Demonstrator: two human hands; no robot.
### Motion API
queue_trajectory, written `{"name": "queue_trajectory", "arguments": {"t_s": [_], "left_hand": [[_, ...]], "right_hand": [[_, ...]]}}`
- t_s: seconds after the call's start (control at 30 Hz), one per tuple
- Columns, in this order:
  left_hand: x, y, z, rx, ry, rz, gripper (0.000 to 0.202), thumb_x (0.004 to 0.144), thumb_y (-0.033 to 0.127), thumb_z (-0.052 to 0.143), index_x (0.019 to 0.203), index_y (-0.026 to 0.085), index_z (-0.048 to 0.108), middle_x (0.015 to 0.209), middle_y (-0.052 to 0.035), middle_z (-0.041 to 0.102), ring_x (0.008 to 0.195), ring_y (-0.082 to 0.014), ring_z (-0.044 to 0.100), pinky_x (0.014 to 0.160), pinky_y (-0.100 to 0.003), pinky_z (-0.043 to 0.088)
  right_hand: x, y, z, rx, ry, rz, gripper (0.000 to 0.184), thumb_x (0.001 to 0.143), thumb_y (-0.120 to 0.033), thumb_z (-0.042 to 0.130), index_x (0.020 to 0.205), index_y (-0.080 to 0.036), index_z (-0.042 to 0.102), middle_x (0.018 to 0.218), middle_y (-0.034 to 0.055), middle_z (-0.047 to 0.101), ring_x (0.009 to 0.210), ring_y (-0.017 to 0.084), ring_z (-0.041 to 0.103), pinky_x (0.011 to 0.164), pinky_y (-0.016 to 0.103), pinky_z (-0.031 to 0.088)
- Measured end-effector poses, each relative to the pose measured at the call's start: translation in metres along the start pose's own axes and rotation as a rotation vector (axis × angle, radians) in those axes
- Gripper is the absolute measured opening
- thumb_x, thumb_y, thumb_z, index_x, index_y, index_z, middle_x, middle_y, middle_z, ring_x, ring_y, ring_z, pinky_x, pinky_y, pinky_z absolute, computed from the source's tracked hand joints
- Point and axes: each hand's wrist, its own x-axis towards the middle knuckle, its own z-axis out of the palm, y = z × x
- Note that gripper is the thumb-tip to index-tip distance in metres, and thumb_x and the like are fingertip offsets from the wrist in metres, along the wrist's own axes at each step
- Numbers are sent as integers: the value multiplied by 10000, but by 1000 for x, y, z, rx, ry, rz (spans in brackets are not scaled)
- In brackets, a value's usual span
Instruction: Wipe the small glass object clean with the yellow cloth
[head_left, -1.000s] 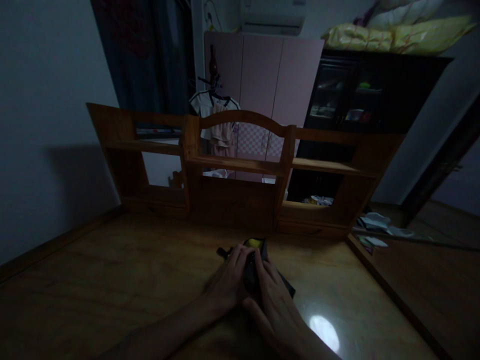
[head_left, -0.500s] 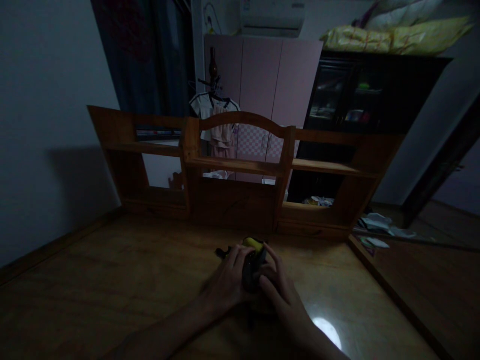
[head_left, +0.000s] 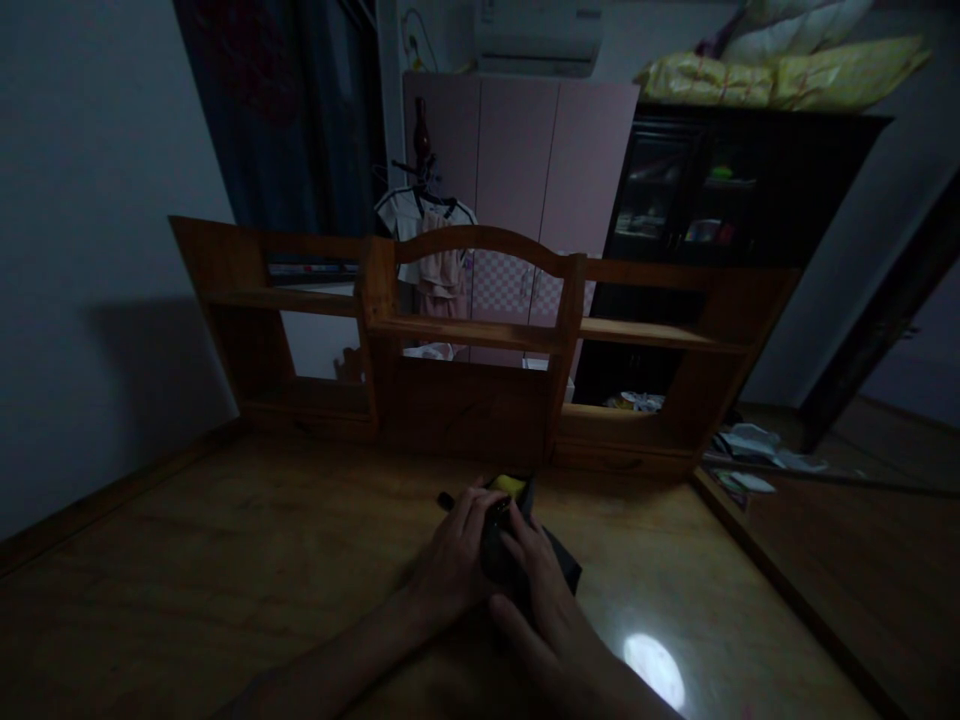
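Note:
Both hands rest together on a small dark cloth item (head_left: 556, 562) lying on the wooden desk (head_left: 225, 560). A yellow patch (head_left: 508, 485) shows at its far end. My left hand (head_left: 454, 560) curls over its left side, fingers bent onto it. My right hand (head_left: 541, 585) lies over its right side with fingers pressed down on the dark fabric. The room is dim, so what the item is stays unclear.
A wooden shelf unit (head_left: 480, 340) stands along the desk's back edge. Behind it are a pink wardrobe (head_left: 525, 170), hanging clothes (head_left: 431, 240) and a dark glass cabinet (head_left: 712, 200). A lamp glare spot (head_left: 654, 668) lies right of my hands. Papers (head_left: 757, 445) lie at the far right.
My right hand's fingers, drawn back half a second ago, have slid forward over the dark item again. The left hand has hardly moved.

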Motion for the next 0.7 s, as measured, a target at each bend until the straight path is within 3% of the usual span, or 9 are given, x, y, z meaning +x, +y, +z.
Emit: {"name": "queue_trajectory", "arguments": {"t_s": [0.07, 0.17, 0.3, 0.43, 0.53, 0.7], "left_hand": [[0, -1, 0, 8, -6, -4, 652, 747, 204, 679, 1330, 208, 386, 1299, -117, 493, 1306, -304, 418, 1070, -510, 414], [0, -1, -2, 13, -17, -6, 832, 632, 325, 811, 1327, 192, 375, 1304, -139, 484, 1303, -358, 409, 1042, -544, 432], [0, 1, -3, 41, -19, 31, 845, 640, 386, 814, 1333, 194, 370, 1301, -133, 489, 1327, -371, 381, 1064, -557, 407], [-1, 1, -2, 74, 16, 38, 707, 748, 253, 710, 1357, 204, 355, 1309, -129, 490, 1335, -339, 389, 1080, -539, 397], [0, 2, -4, 72, 35, 51, 744, 739, 243, 731, 1373, 206, 342, 1319, -127, 481, 1321, -325, 406, 1087, -529, 395], [1, 5, -5, 23, 49, 11, 849, 626, 276, 821, 1343, 201, 373, 1292, -123, 488, 1271, -329, 444, 1056, -523, 430]], "right_hand": [[3, 1, -3, 195, -2, 52, 672, 982, -349, 454, 1522, -337, 55, 1578, 72, 259, 1435, 253, 299, 1142, 508, 335], [8, 1, -9, 423, 48, 98, 590, 1003, -324, 417, 1505, -339, 108, 1453, 74, 447, 1319, 198, 479, 1089, 419, 423], [11, -3, -18, 371, 64, 55, 525, 991, -310, 447, 1464, -310, 217, 1280, 63, 581, 1187, 202, 567, 1035, 405, 465], [12, -11, -25, -32, 0, -93, 596, 947, -308, 521, 1478, -295, 250, 1369, 90, 513, 1241, 270, 487, 1090, 508, 377], [16, -18, -26, -266, -67, -180, 675, 926, -325, 550, 1512, -305, 215, 1378, 88, 515, 1273, 314, 431, 1127, 582, 285], [15, -19, -24, -232, -102, -173, 751, 920, -343, 563, 1530, -314, 126, 1505, 53, 389, 1391, 300, 299, 1169, 558, 231]]}}
